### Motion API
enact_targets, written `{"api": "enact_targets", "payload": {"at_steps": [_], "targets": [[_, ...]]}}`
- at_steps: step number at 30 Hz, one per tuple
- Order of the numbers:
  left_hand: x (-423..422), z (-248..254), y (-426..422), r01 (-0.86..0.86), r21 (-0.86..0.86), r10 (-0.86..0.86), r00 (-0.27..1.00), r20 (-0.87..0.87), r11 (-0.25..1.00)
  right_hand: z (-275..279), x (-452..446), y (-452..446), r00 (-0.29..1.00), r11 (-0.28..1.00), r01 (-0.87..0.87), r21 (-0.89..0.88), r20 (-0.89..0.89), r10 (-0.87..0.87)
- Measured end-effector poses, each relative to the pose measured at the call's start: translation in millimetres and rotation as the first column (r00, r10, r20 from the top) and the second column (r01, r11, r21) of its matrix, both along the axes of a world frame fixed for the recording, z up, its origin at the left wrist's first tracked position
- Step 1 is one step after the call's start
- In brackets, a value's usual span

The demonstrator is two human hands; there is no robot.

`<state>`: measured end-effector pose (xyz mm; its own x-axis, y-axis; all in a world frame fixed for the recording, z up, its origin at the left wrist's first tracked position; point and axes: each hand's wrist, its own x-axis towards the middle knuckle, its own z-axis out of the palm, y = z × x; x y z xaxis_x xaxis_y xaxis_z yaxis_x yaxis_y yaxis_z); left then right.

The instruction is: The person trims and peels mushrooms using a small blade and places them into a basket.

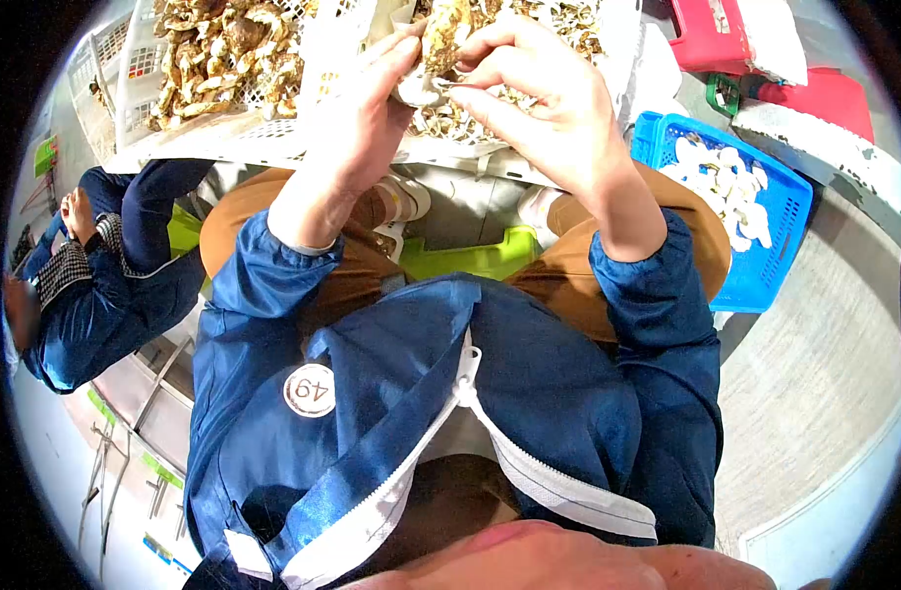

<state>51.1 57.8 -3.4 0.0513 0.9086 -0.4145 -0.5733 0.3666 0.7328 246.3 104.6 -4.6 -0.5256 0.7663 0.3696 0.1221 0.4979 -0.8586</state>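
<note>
A mushroom with a knobbly yellow-brown part point(446, 37) and a pale rounded end is held above a white crate, near the top edge of the head view. My left hand point(372, 113) grips it from the left side, its fingers partly hidden behind it. My right hand point(544, 103) is closed at the other side, thumb and fingers pinched close to the pale end. A small thin thing may be between those fingertips, but I cannot make it out. Beneath both hands lie many small brown and cream trimmings point(450, 125).
At upper left, a white crate point(131, 98) holds brown mushrooms point(229, 54). A blue basket point(786, 236) with whitish pieces point(730, 187) stands by my right knee. Red containers point(711, 34) are at upper right. Another person point(106, 285) sits at left, hands together.
</note>
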Motion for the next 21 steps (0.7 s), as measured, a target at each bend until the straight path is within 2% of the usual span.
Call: {"api": "enact_targets", "payload": {"at_steps": [1, 2, 4, 6, 8, 9, 10, 11, 12, 13, 15, 17, 19, 20, 21], "targets": [[-2.8, -7.2, -1.4, 0.034, 0.051, -0.021, 0.971, -0.239, 0.998, -0.7, -0.2, -1.9, 0.998, 0.996, 0.033, 0.079, 0.054, -0.037], [-6.9, -21.5, -4.7, 0.08, 0.091, -0.029, 0.885, -0.465, 0.993, 1.1, 0.3, -3.6, 0.997, 0.998, 0.035, 0.058, 0.071, -0.039], [-11.8, -34.8, -12.5, 0.216, 0.196, 0.017, 0.629, -0.778, 0.956, 6.7, 0.7, -7.4, 0.994, 0.999, 0.039, 0.013, 0.103, -0.04], [-14.0, -38.6, -15.7, 0.389, 0.291, 0.132, 0.386, -0.913, 0.874, -4.7, -1.4, -3.8, 0.996, 0.99, 0.047, 0.135, 0.071, -0.057], [-13.0, -33.6, -14.9, 0.516, 0.332, 0.272, 0.19, -0.943, 0.79, -5.9, -0.4, -3.0, 0.99, 0.967, 0.098, 0.235, 0.076, -0.119], [-12.1, -29.5, -14.4, 0.57, 0.337, 0.339, 0.108, -0.935, 0.749, -5.4, -1.4, -2.4, 0.993, 0.979, 0.099, 0.177, 0.044, -0.108], [-6.8, -26.5, -13.7, 0.356, 0.415, 0.181, 0.536, -0.824, 0.837, -7.3, -2.3, -2.1, 0.993, 0.977, 0.113, 0.183, 0.02, -0.119], [2.5, -24.2, -12.3, 0.129, 0.366, 0.078, 0.862, -0.501, 0.922, -10.2, -3.0, -1.4, 0.992, 0.974, 0.128, 0.188, -0.004, -0.13], [4.3, -24.9, -10.8, 0.049, 0.27, 0.037, 0.952, -0.305, 0.962, -11.7, -3.4, -1.2, 0.99, 0.971, 0.143, 0.194, -0.028, -0.14], [6.0, -25.6, -9.3, -0.036, 0.15, 0.05, 0.994, -0.093, 0.988, -11.0, -3.9, -1.5, 0.988, 0.962, 0.156, 0.224, -0.02, -0.155], [0.3, -30.2, -2.9, -0.02, 0.041, 0.027, 0.984, -0.173, 0.999, -7.5, -4.8, -2.0, 0.983, 0.942, 0.18, 0.283, -0.006, -0.185], [3.6, -27.0, -2.5, 0.101, 0.082, -0.049, 0.874, -0.483, 0.992, -2.4, -2.9, -4.2, 0.977, 0.936, 0.186, 0.298, 0.045, -0.208], [7.0, -16.7, -2.6, 0.107, 0.046, -0.078, 0.905, -0.419, 0.993, -2.8, 0.8, -2.0, 0.96, 0.932, 0.246, 0.267, 0.07, -0.273], [8.3, -8.0, -3.2, 0.061, -0.006, -0.061, 0.979, -0.195, 0.998, -6.4, 5.1, 3.4, 0.943, 0.926, 0.301, 0.228, 0.069, -0.324], [8.7, -3.4, -3.4, 0.028, -0.067, -0.025, 0.999, 0.037, 0.997, -4.0, 7.2, 7.0, 0.924, 0.915, 0.357, 0.189, 0.071, -0.375]]}}
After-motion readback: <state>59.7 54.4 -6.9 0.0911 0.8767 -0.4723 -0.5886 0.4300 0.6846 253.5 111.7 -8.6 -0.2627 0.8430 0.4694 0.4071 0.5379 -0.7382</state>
